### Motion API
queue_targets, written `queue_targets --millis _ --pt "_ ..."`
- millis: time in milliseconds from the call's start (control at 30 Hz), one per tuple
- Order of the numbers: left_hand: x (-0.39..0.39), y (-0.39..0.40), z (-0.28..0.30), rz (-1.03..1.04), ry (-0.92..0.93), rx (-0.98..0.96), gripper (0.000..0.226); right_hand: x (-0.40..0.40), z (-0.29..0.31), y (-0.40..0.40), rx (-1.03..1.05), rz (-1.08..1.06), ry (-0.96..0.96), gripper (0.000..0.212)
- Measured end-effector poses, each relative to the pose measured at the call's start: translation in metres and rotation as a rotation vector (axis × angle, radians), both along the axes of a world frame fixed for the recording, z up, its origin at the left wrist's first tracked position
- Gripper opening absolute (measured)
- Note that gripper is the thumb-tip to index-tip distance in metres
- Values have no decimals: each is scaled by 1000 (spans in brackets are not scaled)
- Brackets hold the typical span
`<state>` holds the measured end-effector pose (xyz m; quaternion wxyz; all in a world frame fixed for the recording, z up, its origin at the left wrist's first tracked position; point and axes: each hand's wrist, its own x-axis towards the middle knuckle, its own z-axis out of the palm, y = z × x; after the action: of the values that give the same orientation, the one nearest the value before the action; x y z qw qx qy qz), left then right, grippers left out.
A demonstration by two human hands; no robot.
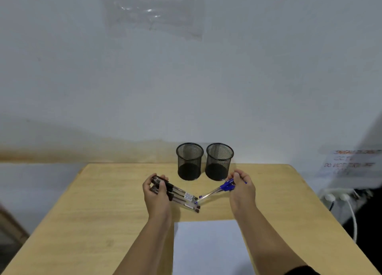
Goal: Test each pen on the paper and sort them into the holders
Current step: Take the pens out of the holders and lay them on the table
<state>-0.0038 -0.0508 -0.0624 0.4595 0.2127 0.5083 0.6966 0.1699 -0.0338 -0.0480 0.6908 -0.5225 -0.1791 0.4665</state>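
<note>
My left hand (155, 194) is gripping a bunch of black pens (179, 195), and my right hand (240, 187) is gripping a bunch of blue pens (220, 189), both just above the tabletop (103, 212). Two empty mesh holders (204, 161) are standing side by side just beyond my hands, and the white paper (208, 248) is lying between my forearms.

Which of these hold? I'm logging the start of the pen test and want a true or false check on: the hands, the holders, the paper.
1. The left hand holds the black pens. True.
2. The right hand is empty. False: it holds the blue pens.
3. Both holders already contain pens. False: both look empty.
4. The paper lies on the table, nearer the person than the holders. True.
5. The two holders stand side by side at the far edge. True.
</note>
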Motion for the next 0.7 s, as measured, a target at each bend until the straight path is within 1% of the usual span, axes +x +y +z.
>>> queue_targets --millis 33,100,133,233,300,367,433,500,533,600,633,700 --pt "0 2 -3 3 14 -39 27 1 -7 3 -26 -2 -14 12" --pt "-3 4 -10 -3 137 -110 30 5 -22 10 -62 -10 -89 9" --pt "-4 4 -13 -22 234 -142 31 7 -28 13 -86 -10 -177 7" --pt "-10 6 -23 -106 555 -224 34 12 -38 14 -153 41 -544 5" --pt "-14 9 -26 -132 746 -202 38 15 -42 12 -141 107 -737 9" --pt "-18 11 -27 -153 894 -151 39 18 -44 11 -113 176 -898 10" --pt "-23 10 -29 -185 996 -137 35 20 -44 9 -72 222 -1073 8" --pt "-31 7 -31 -216 1070 -109 25 18 -41 7 -17 253 -1260 8" --pt "-36 4 -32 -232 1104 -70 19 14 -38 5 24 292 -1315 9" --pt "-45 -2 -34 -282 1179 -3 13 0 -30 -4 125 439 -1343 9" --pt "-48 -4 -35 -316 1218 23 13 -8 -28 -9 165 530 -1358 10" --pt "-51 -8 -38 -373 1280 46 15 -23 -28 -18 179 693 -1432 14"
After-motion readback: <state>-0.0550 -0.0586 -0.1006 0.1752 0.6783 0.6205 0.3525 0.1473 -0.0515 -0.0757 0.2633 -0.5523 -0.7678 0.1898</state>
